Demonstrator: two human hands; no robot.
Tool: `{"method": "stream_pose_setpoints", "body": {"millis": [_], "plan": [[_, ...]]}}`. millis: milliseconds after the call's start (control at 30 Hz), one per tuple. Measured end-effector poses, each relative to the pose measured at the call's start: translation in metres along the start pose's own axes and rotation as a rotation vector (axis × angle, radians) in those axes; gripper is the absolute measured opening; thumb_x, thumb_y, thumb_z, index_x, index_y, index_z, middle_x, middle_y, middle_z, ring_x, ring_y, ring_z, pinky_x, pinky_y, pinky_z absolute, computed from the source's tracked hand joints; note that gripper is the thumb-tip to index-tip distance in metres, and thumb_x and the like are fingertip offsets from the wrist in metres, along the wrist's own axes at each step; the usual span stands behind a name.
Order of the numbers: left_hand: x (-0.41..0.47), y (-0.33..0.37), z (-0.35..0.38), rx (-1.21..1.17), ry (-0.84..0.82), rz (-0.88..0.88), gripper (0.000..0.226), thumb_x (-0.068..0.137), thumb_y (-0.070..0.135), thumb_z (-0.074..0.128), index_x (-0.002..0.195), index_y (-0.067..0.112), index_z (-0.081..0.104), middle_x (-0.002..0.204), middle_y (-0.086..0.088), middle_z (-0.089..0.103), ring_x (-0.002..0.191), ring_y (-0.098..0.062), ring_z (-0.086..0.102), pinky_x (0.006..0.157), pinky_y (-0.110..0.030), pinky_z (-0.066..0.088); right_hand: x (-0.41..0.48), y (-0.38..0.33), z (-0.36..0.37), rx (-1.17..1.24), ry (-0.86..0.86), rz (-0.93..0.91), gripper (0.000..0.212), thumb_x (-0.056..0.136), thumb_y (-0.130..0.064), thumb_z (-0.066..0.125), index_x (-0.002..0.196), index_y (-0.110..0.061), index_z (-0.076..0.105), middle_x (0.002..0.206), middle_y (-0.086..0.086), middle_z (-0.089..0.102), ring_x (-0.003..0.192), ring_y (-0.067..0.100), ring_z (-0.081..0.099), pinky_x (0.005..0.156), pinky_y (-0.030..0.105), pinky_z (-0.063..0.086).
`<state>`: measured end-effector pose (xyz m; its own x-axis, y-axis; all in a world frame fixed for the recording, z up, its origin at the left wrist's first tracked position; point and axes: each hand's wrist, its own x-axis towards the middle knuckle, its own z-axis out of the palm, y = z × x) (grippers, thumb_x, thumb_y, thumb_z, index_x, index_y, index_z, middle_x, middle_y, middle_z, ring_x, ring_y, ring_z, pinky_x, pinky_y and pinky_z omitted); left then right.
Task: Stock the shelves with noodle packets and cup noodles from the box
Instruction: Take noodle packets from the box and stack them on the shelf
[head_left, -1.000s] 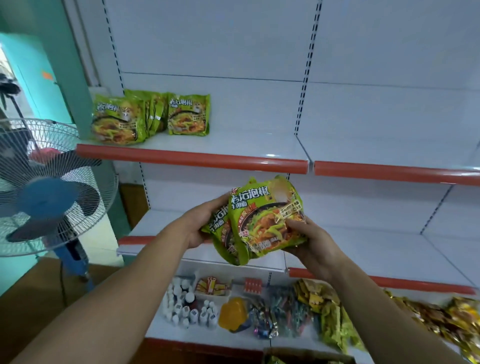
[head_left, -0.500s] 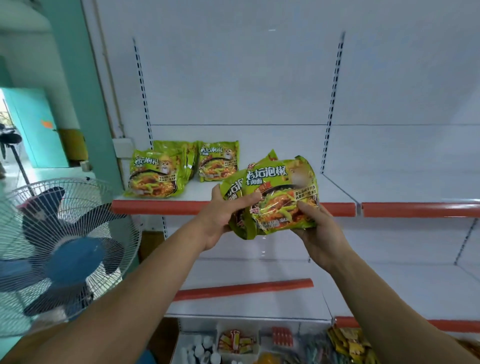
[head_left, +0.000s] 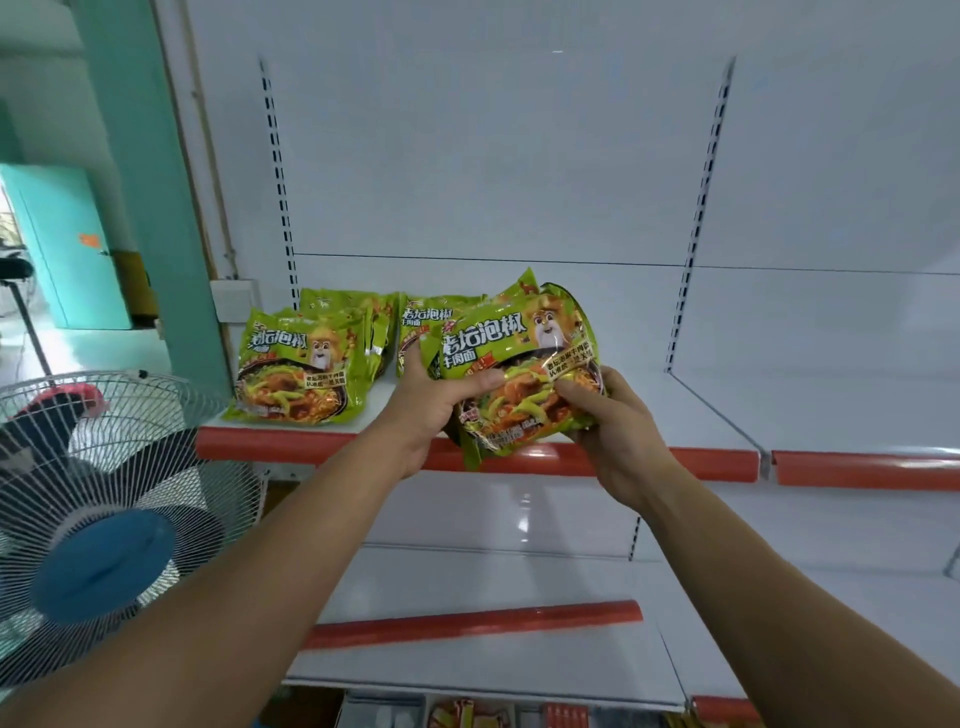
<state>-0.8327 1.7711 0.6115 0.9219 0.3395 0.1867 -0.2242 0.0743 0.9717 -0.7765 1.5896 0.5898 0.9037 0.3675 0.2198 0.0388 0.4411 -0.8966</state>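
Observation:
A bundle of green noodle packets (head_left: 519, 358) is held upright between both hands, just over the red front edge of the upper shelf (head_left: 675, 405). My left hand (head_left: 431, 410) grips the bundle's left side with the thumb across the front. My right hand (head_left: 613, 421) grips its right lower corner. Several more green packets (head_left: 296, 369) stand on the shelf's left end, and one packet (head_left: 421, 322) stands partly hidden behind the held bundle. The box is out of view.
A standing fan (head_left: 98, 519) with a blue hub fills the lower left beside the shelving. A lower white shelf (head_left: 493, 660) with a red edge strip lies under my arms. A teal pillar (head_left: 145, 197) borders the shelf unit on the left.
Both hands have lifted the packet bundle from below the upper shelf up to its front edge, closer to the packets standing there. The view has tilted upward.

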Motion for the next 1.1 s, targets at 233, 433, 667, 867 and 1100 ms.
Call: {"method": "stream_pose_setpoints", "body": {"millis": [233,433,667,867,1100], "plan": [[0.053,0.004,-0.002,-0.035,0.060,0.074,0.083,0.067,0.008,0.082,0.137,0.021,0.041,0.119,-0.006,0.067,0.090,-0.020,0.073,0.061,-0.030,0.058,0.071,-0.009,-0.006,-0.111,-0.141,-0.024,0.081,0.079,-0.004,0.077,0.146,-0.020,0.034,0.122,0.010,0.066,0.105,0.029,0.069,0.095,0.045,0.055],[0.083,-0.005,-0.009,0.059,0.117,0.055,0.107,0.066,0.015,0.086,0.153,0.022,0.024,0.133,-0.004,0.060,0.110,-0.026,0.065,0.098,-0.048,0.051,0.112,0.001,-0.010,-0.363,-0.195,0.000,0.083,0.076,-0.010,0.082,0.145,-0.020,0.036,0.120,0.005,0.066,0.106,0.021,0.067,0.094,0.040,0.055],[0.109,-0.013,-0.019,0.382,0.110,0.118,0.110,0.071,0.028,0.087,0.154,0.038,0.016,0.158,0.001,0.030,0.142,-0.024,0.035,0.116,-0.049,0.032,0.142,0.015,-0.011,-0.502,-0.200,0.010,0.043,0.078,-0.006,0.079,0.117,-0.013,0.061,0.105,0.008,0.074,0.095,0.027,0.071,0.080,0.037,0.060],[0.124,-0.016,-0.027,0.714,0.037,0.245,0.093,0.088,0.014,0.073,0.157,0.030,0.013,0.163,0.006,0.011,0.149,-0.015,0.014,0.114,-0.032,0.018,0.160,0.032,-0.003,-0.672,-0.139,0.014,0.044,0.077,-0.011,0.081,0.116,-0.020,0.063,0.107,0.001,0.072,0.098,0.021,0.068,0.085,0.037,0.057],[0.144,-0.025,-0.048,0.953,0.151,0.403,0.083,0.090,0.016,0.069,0.156,0.028,0.019,0.164,0.005,0.009,0.151,-0.016,0.007,0.115,-0.030,0.008,0.177,0.043,0.024,-0.738,-0.104,0.022,0.040,0.081,-0.016,0.078,0.117,-0.022,0.061,0.107,0.000,0.070,0.097,0.020,0.068,0.089,0.043,0.057]]}}
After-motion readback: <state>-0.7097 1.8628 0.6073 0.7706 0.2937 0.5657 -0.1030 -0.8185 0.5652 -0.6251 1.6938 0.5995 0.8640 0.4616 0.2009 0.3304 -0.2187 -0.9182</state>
